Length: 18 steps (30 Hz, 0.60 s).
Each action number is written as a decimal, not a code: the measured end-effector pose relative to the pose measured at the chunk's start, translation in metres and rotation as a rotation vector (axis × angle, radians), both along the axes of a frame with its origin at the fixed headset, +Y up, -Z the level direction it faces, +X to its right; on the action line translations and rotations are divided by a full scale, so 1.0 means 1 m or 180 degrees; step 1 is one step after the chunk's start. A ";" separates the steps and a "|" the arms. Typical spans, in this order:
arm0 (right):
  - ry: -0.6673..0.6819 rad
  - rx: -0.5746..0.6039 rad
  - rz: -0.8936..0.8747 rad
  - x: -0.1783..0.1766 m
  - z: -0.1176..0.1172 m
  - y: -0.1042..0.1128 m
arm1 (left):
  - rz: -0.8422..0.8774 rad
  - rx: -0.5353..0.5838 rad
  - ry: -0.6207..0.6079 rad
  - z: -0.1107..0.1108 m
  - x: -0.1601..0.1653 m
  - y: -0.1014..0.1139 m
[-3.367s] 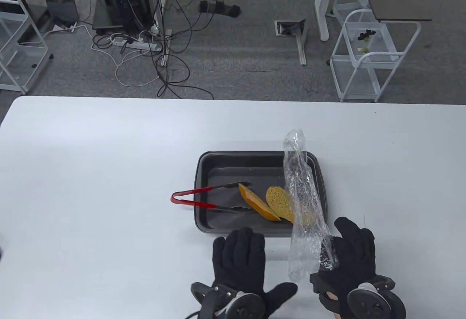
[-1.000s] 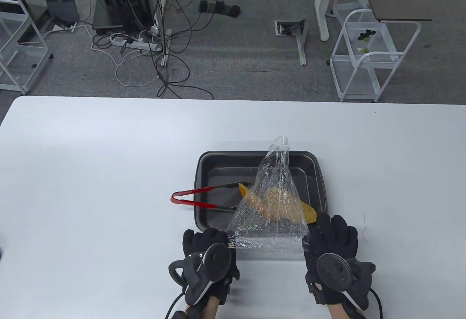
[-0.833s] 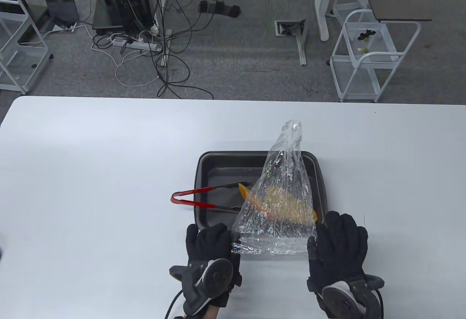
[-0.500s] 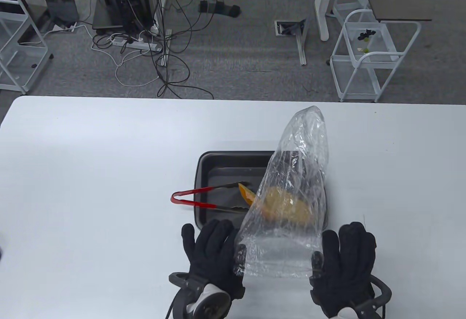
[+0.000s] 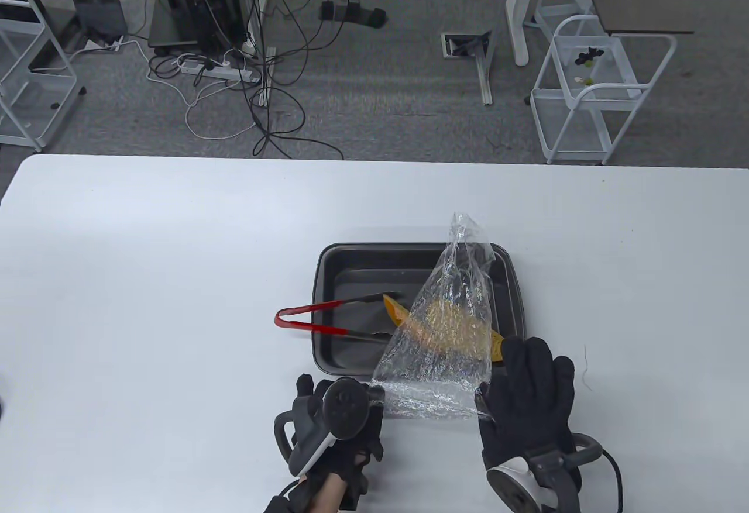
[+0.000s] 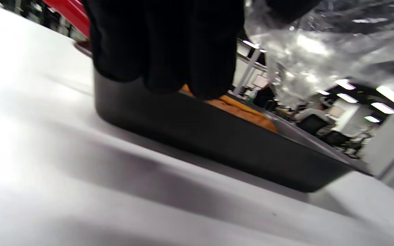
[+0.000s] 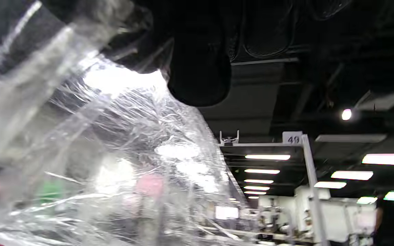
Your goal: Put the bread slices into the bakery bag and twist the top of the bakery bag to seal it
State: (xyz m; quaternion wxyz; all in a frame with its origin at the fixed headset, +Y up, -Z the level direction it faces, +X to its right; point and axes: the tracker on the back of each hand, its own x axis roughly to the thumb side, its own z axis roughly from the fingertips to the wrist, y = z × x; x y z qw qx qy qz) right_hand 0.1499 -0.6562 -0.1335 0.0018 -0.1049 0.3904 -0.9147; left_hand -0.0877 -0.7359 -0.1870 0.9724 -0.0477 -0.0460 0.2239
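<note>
Both gloved hands hold a clear bakery bag [image 5: 447, 355] stretched over the near right part of a dark baking tray [image 5: 351, 261]. My left hand [image 5: 351, 399] pinches the bag's near left corner, its tracker facing up. My right hand [image 5: 526, 384] grips the near right corner. Orange bread slices lie in the tray: one end [image 5: 395, 313] shows left of the bag, and the rest [image 5: 453, 326] shows through the plastic. In the left wrist view my fingers [image 6: 166, 44] hang before the tray wall [image 6: 217, 143], with bread [image 6: 241, 111] behind. Crinkled bag [image 7: 97, 153] fills the right wrist view.
Red-handled tongs [image 5: 310, 317] lie across the tray's left rim, tips near the bread. The white table [image 5: 146, 273] spreads wide to the left and far side. Beyond its far edge are floor cables [image 5: 263, 97] and a white cart [image 5: 591, 92].
Earlier only my right hand held the crumpled bag. Then both hands spread it and puffed it up. Now it has dropped lower and flatter over the tray, and my left hand has rolled tracker-up.
</note>
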 end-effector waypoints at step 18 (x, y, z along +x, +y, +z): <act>-0.1660 -0.0432 0.1476 0.002 -0.059 0.079 | 0.0167 0.0233 -0.0581 0.006 0.013 0.004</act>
